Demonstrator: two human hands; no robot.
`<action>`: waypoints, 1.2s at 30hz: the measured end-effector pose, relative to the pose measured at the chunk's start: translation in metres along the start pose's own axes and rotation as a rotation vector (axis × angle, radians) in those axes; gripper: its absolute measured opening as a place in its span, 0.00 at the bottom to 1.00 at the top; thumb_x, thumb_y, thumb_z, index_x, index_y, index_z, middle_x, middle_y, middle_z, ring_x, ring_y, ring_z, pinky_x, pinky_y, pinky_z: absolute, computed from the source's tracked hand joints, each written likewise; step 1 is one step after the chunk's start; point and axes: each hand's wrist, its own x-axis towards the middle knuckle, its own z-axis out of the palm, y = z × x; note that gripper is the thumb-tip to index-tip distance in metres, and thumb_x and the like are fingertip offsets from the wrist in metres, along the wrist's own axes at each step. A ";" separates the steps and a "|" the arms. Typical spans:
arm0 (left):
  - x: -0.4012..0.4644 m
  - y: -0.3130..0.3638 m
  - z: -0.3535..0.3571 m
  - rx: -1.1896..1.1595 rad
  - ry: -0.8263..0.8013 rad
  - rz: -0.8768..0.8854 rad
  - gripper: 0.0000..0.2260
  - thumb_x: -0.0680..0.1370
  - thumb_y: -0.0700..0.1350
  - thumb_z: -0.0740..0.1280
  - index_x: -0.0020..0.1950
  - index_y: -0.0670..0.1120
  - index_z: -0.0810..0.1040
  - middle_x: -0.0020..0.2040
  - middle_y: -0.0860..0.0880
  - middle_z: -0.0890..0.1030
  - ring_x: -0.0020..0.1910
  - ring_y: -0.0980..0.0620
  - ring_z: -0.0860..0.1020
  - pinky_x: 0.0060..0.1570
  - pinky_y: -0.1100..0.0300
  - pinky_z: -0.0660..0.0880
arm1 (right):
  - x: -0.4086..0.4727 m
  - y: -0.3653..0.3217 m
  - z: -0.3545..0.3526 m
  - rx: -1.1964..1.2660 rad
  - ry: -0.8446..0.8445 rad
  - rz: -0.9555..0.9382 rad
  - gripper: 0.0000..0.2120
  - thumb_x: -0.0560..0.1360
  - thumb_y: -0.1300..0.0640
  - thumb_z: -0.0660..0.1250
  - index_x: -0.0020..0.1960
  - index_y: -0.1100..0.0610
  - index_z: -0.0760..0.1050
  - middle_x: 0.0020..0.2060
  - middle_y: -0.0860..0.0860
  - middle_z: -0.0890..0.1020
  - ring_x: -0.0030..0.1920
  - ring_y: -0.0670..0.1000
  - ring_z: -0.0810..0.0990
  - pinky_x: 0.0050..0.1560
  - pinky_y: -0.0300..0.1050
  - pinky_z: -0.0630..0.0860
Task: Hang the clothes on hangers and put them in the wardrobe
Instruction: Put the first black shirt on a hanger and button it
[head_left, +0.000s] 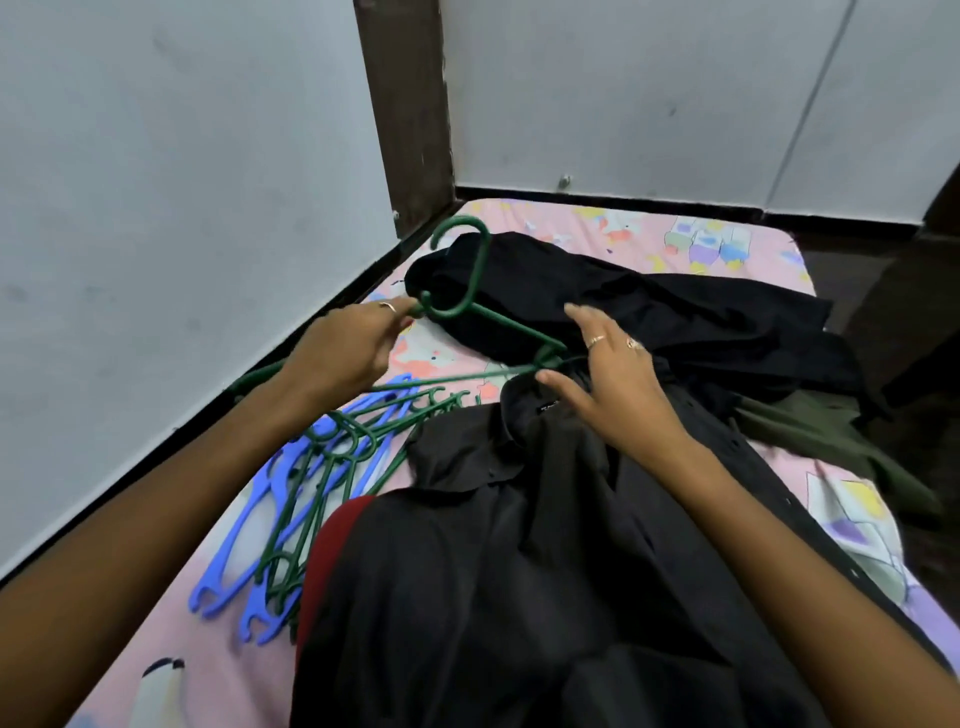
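While the left hand pinches a dark green plastic hanger at its neck, the right hand rests flat-fingered by the black collared shirt's collar on the pink patterned bed. Early days: nothing hung, spare blue and green hangers waiting, no wardrobe in sight.

I am looking down at a bed covered by a pink sheet with cartoon prints, pushed into a corner. A pale grey wall runs along my left; a dark brown wooden post stands in the corner, with white panels behind the bed.
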 end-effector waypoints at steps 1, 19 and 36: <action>0.007 0.008 0.002 -0.055 -0.025 0.064 0.21 0.78 0.51 0.52 0.64 0.45 0.76 0.48 0.41 0.82 0.45 0.37 0.79 0.42 0.48 0.75 | 0.008 -0.001 -0.002 -0.032 0.023 -0.013 0.36 0.76 0.40 0.63 0.77 0.55 0.55 0.73 0.54 0.64 0.75 0.53 0.60 0.73 0.56 0.55; 0.050 0.079 0.200 -0.413 -0.407 -0.862 0.23 0.79 0.50 0.63 0.68 0.37 0.64 0.65 0.37 0.71 0.64 0.35 0.71 0.61 0.46 0.69 | -0.034 0.135 -0.107 -0.402 0.347 0.283 0.17 0.79 0.49 0.58 0.63 0.55 0.75 0.40 0.66 0.82 0.40 0.69 0.81 0.36 0.55 0.73; 0.116 0.002 0.108 -0.067 -0.236 -0.385 0.12 0.79 0.40 0.63 0.60 0.45 0.80 0.56 0.37 0.81 0.57 0.37 0.77 0.55 0.52 0.72 | -0.004 0.118 -0.065 -0.369 0.207 0.114 0.16 0.78 0.47 0.62 0.59 0.55 0.79 0.40 0.60 0.84 0.31 0.67 0.80 0.29 0.50 0.72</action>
